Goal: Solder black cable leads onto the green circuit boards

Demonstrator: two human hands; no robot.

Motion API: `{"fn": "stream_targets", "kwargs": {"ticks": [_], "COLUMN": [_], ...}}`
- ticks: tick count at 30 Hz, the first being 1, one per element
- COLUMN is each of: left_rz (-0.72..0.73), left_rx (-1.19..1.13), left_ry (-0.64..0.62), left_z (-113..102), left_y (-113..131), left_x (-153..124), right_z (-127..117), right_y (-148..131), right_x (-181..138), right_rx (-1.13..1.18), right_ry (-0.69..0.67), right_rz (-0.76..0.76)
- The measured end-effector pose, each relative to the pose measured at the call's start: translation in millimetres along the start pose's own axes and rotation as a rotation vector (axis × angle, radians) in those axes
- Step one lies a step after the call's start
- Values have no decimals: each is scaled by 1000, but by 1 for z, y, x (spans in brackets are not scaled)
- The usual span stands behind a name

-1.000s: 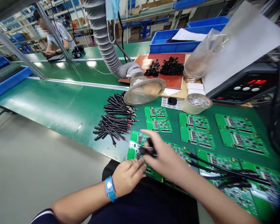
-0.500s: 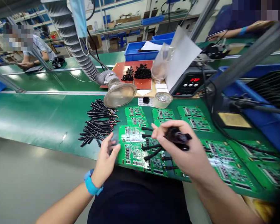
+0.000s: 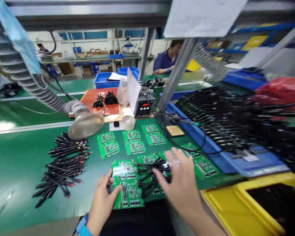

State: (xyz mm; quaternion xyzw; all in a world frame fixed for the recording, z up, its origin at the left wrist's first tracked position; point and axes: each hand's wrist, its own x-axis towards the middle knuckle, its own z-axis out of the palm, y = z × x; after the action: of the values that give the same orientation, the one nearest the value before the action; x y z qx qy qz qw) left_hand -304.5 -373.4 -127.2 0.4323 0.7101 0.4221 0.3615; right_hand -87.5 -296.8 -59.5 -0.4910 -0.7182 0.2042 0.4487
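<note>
Green circuit board [image 3: 126,191] lies just right of the left hand [image 3: 102,200], whose fingers curl against its edge; gripping or merely touching, I cannot tell. Black cables [image 3: 147,178] cross the board, under the fingertips of the right hand [image 3: 182,186], which is spread flat and holds nothing.

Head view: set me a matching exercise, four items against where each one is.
1. left hand
2. right hand
3. extraction funnel
4. yellow bin

A. bottom right corner of the view
B. on the bundle of black cables
C. at the left edge of the nearest circuit board
D. just beyond the loose cable pile

Pairs: 1-C, 2-B, 3-D, 4-A
</note>
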Motion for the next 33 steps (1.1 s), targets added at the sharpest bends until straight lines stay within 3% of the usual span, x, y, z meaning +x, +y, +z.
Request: {"fn": "stream_targets", "kwargs": {"ticks": [3,5,11,14,18,23,27,31,33], "left_rz": [152,155,-219,-306,-317,-331,-458,-556,-563], "left_rx": [110,50,-417,-690,-823,-868,-830,-781,-756], "left_ry": [52,6,-193,-396,-348,-406,-385,-352,-337], "left_z": [-2,-2,-3,6,12,-12,-27,-28,-26], "left_y": [-3,-1,36,53,60,87,111,113,114], "left_x": [0,3,16,19,15,2,-11,-17,-15], "right_z": [3,8,17,19,12,-8,0,27,24], "right_y": [-11,-10,11,16,15,5,-16,-39,-45], "right_x": [-5,-4,14,18,19,23,4,-17,-19], "right_rx": [-396,-599,-576,-503,-378,-161,19,128,138], "right_ry": [-491,-755,-859,-865,-830,-727,-542,-289,-228], "right_rz": [-366,-471,-417,-410,-408,-401,-306,-158,-133]}}
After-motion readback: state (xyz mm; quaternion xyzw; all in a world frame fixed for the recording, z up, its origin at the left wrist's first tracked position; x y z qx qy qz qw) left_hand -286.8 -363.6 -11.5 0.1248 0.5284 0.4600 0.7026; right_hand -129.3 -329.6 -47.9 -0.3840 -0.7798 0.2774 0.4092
